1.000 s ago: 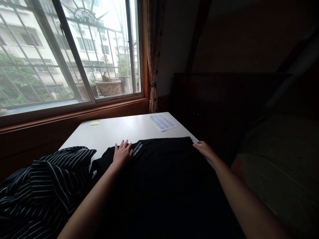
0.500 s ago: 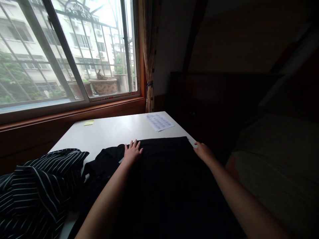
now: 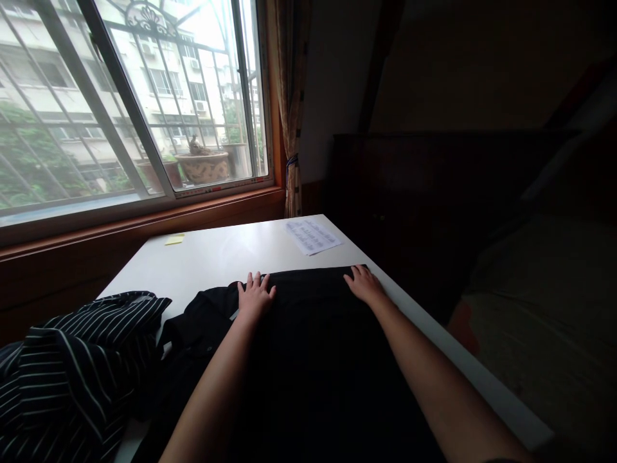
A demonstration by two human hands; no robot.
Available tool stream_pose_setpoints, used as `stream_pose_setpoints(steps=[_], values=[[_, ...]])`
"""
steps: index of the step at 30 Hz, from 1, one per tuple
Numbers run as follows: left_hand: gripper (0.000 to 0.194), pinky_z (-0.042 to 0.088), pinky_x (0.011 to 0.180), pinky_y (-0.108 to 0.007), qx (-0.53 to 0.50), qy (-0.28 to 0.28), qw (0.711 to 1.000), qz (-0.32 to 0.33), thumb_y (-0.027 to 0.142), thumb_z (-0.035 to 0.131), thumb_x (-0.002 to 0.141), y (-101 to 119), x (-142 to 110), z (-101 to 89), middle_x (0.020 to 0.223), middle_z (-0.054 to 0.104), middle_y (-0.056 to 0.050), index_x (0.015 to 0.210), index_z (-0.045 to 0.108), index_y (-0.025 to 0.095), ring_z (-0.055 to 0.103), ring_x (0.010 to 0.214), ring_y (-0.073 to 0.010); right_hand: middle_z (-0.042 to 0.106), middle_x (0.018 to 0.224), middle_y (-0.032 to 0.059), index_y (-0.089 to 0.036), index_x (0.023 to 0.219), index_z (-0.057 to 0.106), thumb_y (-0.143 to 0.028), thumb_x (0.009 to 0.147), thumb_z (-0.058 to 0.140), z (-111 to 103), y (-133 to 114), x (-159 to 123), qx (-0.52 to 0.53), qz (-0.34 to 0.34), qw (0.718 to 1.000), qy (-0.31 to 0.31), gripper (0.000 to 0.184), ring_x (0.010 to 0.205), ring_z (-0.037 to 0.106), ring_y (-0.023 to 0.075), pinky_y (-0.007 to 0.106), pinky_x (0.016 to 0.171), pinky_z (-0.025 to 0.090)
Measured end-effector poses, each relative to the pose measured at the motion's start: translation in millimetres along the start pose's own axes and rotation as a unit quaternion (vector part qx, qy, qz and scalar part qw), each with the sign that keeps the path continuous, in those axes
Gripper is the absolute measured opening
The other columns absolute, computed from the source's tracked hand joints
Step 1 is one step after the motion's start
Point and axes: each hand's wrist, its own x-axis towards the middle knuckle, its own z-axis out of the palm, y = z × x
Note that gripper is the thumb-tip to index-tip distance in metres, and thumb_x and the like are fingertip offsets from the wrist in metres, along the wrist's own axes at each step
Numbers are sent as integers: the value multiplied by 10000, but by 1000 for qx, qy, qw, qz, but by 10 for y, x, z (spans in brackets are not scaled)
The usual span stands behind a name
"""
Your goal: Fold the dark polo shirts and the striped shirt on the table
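Outside, beyond the table [image 3: 212, 254], a pot [image 3: 205, 169] holds a gnarled stem [image 3: 195, 146]; on the table, left hand [image 3: 255, 297] and right hand [image 3: 365, 283] touch black cloth [image 3: 318, 341], fingers released, spread.

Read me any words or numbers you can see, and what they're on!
Nothing can be read clearly.
White printed paper sheets: rows of print, too blurred.
Grey window frame: red marks, too small.
Small yellow paper note: no writing I can make out.
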Motion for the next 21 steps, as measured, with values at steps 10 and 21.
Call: stream_pose_setpoints(steps=[10, 21], values=[[653, 162, 1142, -704, 2, 37, 999, -17, 585, 305, 977, 4, 2, 18, 1664, 222, -92, 1558, 333, 288, 95, 1533, -378, 286, 1630, 140, -126, 1529, 351, -517, 1010, 271, 110, 96, 268, 22, -19, 999, -32, 654, 1501, 230, 274, 466, 1214, 167], [394, 391, 1102, -420, 13, 97, 977, 187, 312, 396, 1000, 216, -107, 2, 1323, 627, -144, 1275, 633, 160, 538, 1250, -277, 605, 1240, 174, -143, 1158, 648, -262, 963, 407, -67, -31, 41, -38, -35, 993, 105, 332, 1157, 511, 307, 389, 944, 442]])
